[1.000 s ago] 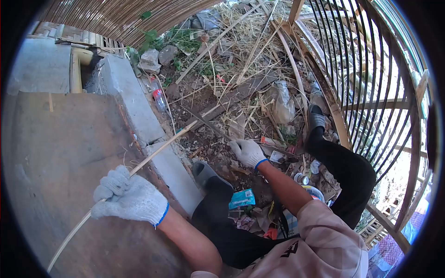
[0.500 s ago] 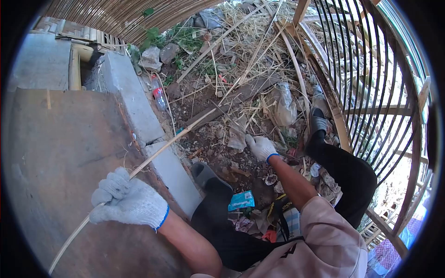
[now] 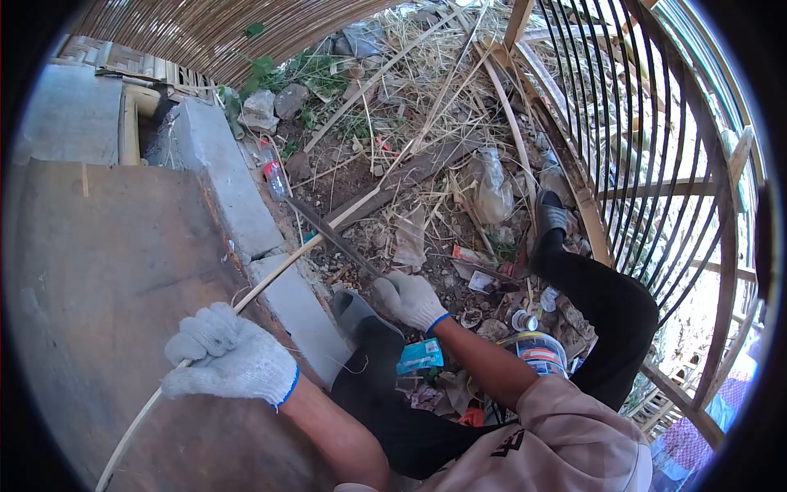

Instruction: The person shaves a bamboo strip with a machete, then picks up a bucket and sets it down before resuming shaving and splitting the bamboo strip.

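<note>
My left hand (image 3: 234, 353), in a pale knitted glove with a blue cuff, is closed around a long thin bamboo strip (image 3: 283, 266). The strip runs from the lower left up to the middle of the view. In my right hand (image 3: 408, 301), gloved the same way, is the handle end of a long dark blade (image 3: 332, 235). That blade points up and to the left and crosses the strip; whether the two touch is hard to tell.
Grey concrete blocks (image 3: 229, 180) border a brown sheet (image 3: 123, 271) on the left. Beyond my right leg curves a slatted bamboo frame (image 3: 656, 193). A plastic bottle (image 3: 273, 170), a plastic bag (image 3: 492, 190), a blue packet (image 3: 420, 356) and a bucket (image 3: 537, 351) lie around my feet.
My right hand has moved left, and the dark blade now lies across the strip, pointing to the upper left. My left hand keeps its hold. The bucket shows more fully beside my right arm.
</note>
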`<action>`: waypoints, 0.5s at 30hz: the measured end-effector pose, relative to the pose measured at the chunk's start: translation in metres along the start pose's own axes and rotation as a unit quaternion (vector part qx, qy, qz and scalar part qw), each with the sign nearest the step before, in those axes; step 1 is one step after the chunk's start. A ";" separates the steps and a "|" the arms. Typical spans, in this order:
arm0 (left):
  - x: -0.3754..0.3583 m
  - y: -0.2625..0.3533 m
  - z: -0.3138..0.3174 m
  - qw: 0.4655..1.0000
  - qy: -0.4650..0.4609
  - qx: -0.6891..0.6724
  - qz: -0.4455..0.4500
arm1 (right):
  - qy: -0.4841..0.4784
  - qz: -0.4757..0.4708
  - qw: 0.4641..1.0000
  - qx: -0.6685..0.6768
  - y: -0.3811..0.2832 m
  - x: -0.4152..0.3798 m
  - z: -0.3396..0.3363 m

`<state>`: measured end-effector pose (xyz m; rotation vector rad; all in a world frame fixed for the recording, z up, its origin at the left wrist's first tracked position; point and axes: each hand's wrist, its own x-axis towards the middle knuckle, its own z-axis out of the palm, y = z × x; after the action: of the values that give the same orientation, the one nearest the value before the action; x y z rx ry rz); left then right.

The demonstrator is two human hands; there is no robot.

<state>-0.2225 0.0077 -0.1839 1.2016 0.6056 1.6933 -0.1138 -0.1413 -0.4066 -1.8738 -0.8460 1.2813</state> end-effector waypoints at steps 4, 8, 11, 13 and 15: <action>-0.002 0.000 0.006 1.000 0.011 -0.012 -0.008 | 0.053 0.043 0.998 -0.002 0.028 0.022 -0.005; -0.007 0.003 0.010 1.000 0.024 0.019 -0.006 | 0.028 0.047 0.998 -0.009 0.027 0.018 -0.009; -0.005 0.001 0.010 0.999 0.031 0.022 -0.003 | 0.009 0.041 0.999 -0.019 0.033 0.026 -0.004; -0.002 0.000 0.008 0.999 0.038 0.018 -0.001 | 0.058 0.009 0.998 -0.018 0.038 0.035 -0.003; 0.000 0.001 0.003 1.000 0.020 0.022 -0.001 | 0.046 0.024 0.998 -0.029 0.037 0.037 -0.007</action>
<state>-0.2205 0.0068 -0.1825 1.2002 0.6705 1.7143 -0.0912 -0.1321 -0.4538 -1.9941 -0.8013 1.2010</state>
